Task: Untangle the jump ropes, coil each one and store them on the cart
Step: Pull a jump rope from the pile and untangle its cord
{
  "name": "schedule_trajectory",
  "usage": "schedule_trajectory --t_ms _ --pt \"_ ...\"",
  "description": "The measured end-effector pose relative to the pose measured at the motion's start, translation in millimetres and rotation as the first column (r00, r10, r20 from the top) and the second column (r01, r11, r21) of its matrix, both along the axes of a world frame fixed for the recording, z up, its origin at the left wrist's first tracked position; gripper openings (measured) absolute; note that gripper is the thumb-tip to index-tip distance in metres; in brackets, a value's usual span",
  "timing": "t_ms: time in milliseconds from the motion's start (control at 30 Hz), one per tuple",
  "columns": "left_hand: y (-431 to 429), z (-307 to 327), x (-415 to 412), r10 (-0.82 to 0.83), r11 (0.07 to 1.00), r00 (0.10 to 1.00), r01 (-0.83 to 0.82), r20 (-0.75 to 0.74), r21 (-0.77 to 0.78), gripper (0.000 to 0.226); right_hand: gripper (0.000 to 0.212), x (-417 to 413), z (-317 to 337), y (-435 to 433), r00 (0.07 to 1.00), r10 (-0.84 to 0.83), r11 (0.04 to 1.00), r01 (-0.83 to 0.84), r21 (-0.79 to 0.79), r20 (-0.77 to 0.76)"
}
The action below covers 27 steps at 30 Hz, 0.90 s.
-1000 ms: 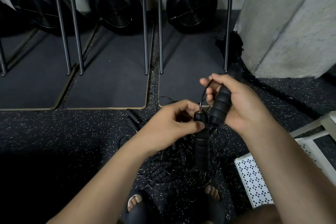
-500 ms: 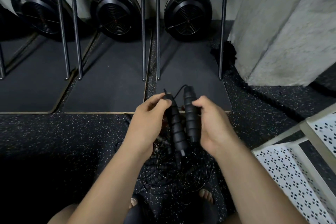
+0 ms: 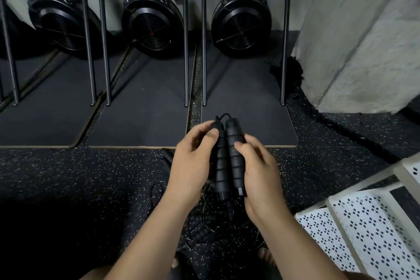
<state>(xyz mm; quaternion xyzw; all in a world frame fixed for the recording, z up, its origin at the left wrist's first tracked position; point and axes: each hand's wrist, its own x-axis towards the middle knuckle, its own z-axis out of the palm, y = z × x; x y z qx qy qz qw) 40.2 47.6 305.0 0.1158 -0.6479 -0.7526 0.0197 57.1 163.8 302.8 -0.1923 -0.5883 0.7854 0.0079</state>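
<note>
Head view: the two handles (image 3: 220,166), crossed a second ago, now stand side by side, touching. The left hand (image 3: 193,163) has its grip curled round one, the right hand (image 3: 258,173) round the other. This rope's ends look paired and ready for coiling. The tangle (image 3: 211,229) lies on the floor, near the cart (image 3: 363,223).

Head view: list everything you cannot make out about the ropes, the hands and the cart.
All in the head view:
- Tangle on the floor: number of ropes unreadable; thin dark cords on dark flooring, partly behind the forearms.
- Left handle and right handle: where their cords run; lost in the tangle below.
- Left hand, right hand: most fingers hidden behind the hands' backs.
- Cart: cut by the right and bottom edges; contents unseen.
</note>
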Motion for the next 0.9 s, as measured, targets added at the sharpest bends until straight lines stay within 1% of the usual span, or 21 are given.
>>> schedule_trajectory --t_ms 267,400,533,600,667,700,733,767,833,900 --pt "-8 -6 -2 -0.016 1.0 0.999 0.017 -0.05 0.005 0.019 0.021 4 4 2 0.998 0.061 0.998 -0.061 -0.021 0.001" --pt "-10 -9 -2 -0.046 0.999 0.997 0.046 -0.061 0.002 0.02 0.025 5 6 5 0.994 0.107 0.991 -0.11 -0.071 -0.035" --pt "-13 -11 -4 -0.073 0.996 0.996 0.075 -0.046 0.055 0.022 0.03 8 9 6 0.976 0.191 0.976 -0.2 -0.083 -0.104" --pt "-14 -9 -3 -0.076 0.994 0.996 0.079 -0.045 0.069 0.023 0.042 11 11 7 0.949 0.285 0.951 -0.298 -0.085 -0.137" --pt "-14 -7 -3 -0.078 0.995 0.996 0.081 -0.047 0.065 0.022 0.068 13 10 8 0.906 0.398 0.912 -0.408 -0.046 -0.146" --pt "-15 -7 -3 -0.081 0.995 0.995 0.084 -0.054 0.049 0.021 0.077 13 9 9 0.892 0.43 0.899 -0.437 -0.017 -0.138" --pt "-16 -7 -3 -0.085 0.996 0.994 0.087 -0.071 0.024 0.02 0.081 12 9 11 0.889 0.441 0.896 -0.444 0.0 -0.123" --pt "-19 -7 -4 -0.082 0.996 0.992 0.081 -0.099 -0.024 0.019 0.08 11 10 14 0.893 0.438 0.898 -0.44 0.007 -0.102" --pt "-24 -8 -8 -0.075 0.985 0.986 0.049 -0.148 -0.167 0.016 0.066 8 13 20 0.9 0.434 0.901 -0.434 0.02 -0.046" --pt "-29 -9 -11 -0.082 0.952 0.983 0.028 -0.166 -0.304 0.014 0.051 8 16 25 0.89 0.456 0.89 -0.456 0.014 0.009"
